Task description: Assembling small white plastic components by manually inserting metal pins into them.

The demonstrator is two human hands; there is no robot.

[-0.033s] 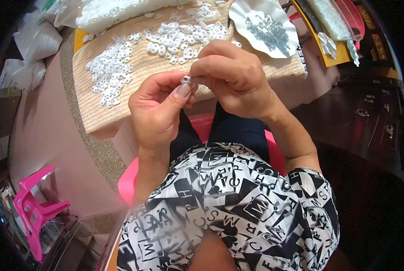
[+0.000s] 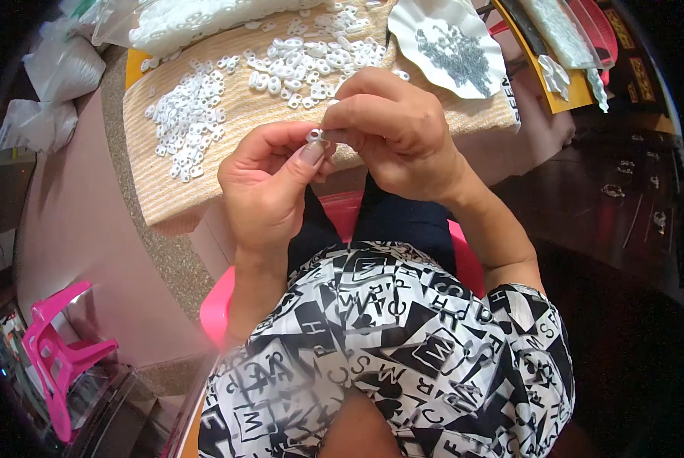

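My left hand [image 2: 265, 183] pinches a small white plastic piece with a hole [image 2: 314, 135] between thumb and forefinger, just past the cloth's near edge. Against that piece, my right hand [image 2: 399, 133] has its fingertips closed together. What they grip, if anything, is too small and too covered to name. Beyond my hands, on a striped tan cloth [image 2: 242, 133], lie a pile of small white pieces with holes [image 2: 185, 114] at the left and a larger pile of similar pieces [image 2: 304, 69] in the middle. A white wavy-edged dish [image 2: 407, 27] holds many tiny grey pieces [image 2: 456, 61].
Along the far edge sits a clear container full of white pieces [image 2: 204, 19]. Far right, a clear bag [image 2: 559, 30] and a crumpled white scrap [image 2: 554, 76] lie on a yellow surface. Plastic bags [image 2: 63, 69] are at far left; a pink stool [image 2: 63, 351] stands lower left.
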